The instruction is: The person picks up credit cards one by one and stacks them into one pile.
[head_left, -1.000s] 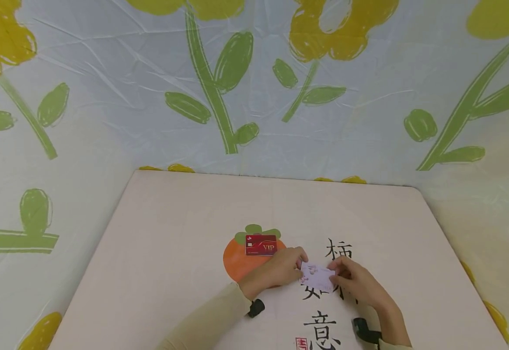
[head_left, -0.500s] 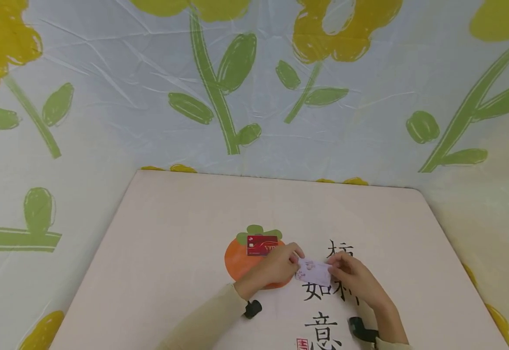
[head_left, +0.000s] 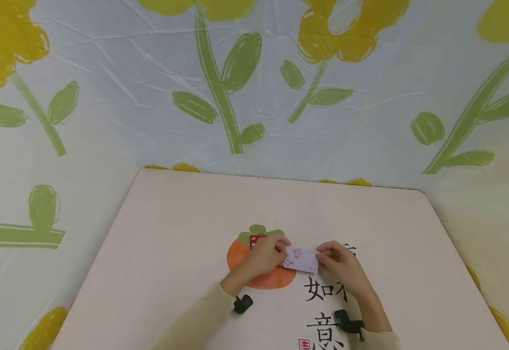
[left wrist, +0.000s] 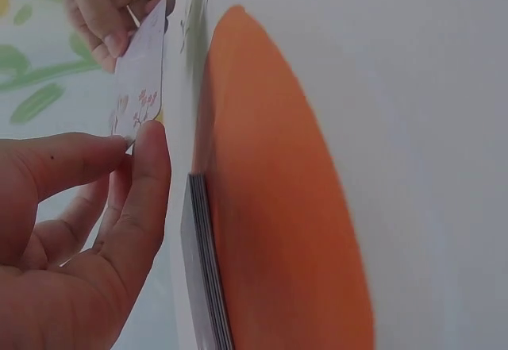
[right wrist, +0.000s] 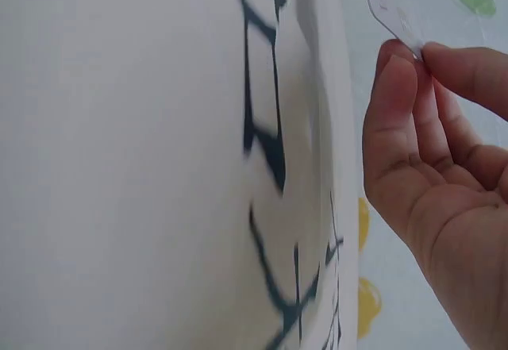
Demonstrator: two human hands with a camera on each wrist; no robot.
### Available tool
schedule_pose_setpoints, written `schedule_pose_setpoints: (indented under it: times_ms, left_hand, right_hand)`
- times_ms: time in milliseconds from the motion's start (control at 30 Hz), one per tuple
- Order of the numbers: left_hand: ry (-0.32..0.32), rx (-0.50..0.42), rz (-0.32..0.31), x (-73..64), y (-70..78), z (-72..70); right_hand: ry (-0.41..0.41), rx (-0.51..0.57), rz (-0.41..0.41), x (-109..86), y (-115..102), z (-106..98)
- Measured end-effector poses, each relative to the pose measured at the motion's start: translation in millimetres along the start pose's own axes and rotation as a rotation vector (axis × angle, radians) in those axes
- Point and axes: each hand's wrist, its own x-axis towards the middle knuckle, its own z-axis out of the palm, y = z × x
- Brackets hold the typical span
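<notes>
A white card with pink floral print [head_left: 300, 259] is held in the air between both hands, clear of the tabletop. My left hand [head_left: 266, 255] pinches its left edge between thumb and finger, also plain in the left wrist view. At the opposite edge, my right hand [head_left: 341, 265] pinches the card with thumb and fingers. A red card [head_left: 253, 240] lies on the printed persimmon, mostly hidden behind my left hand. In the left wrist view, a stack of thin cards [left wrist: 205, 271] stands edge-on to the camera, on the orange print just below my left hand.
The pale pink tabletop [head_left: 184, 209] carries a printed orange persimmon [head_left: 267, 281] and black brush-style characters [head_left: 320, 289]. A flower-patterned cloth [head_left: 149, 97] surrounds the table at the back and sides. Black wrist straps [head_left: 242, 304] sit on both arms.
Both hands have carried the white card leftward and slightly away from me, from over the characters to the persimmon's right side. My left hand now covers most of the red card.
</notes>
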Motion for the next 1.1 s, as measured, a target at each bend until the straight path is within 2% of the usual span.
schedule_pose_setpoints:
  times_ms: [133,267,433,600,767,900,1100]
  left_hand:
    - [0.02,-0.016,0.009,-3.4,-3.0,-13.6]
    - [0.045,-0.043,-0.012,-6.3,-7.0,-28.5]
    - [0.112,-0.006,-0.029,-10.3,-16.3,-44.6]
    - [0.138,-0.006,-0.038,-14.8,-25.4,-59.4]
    - [0.163,0.023,-0.069,-17.5,-31.3,-67.9]
    - [0.173,0.024,-0.072,-17.3,-34.0,-71.3]
    - [0.189,0.093,-0.086,-16.6,-38.5,-74.6]
  right_hand:
    - [0.002,0.066,-0.003,9.5,-6,11]
    - [-0.013,0.101,0.003,21.0,-13,23]
    - [-0.05,0.142,-0.006,36.5,-22,37]
    - [-0.084,0.157,-0.006,50.1,-31,51]
    - [-0.129,0.186,0.003,58.8,-36,60]
    - [-0.125,0.2,0.032,64.4,-36,66]
    - [-0.124,0.217,0.073,70.2,-33,74]
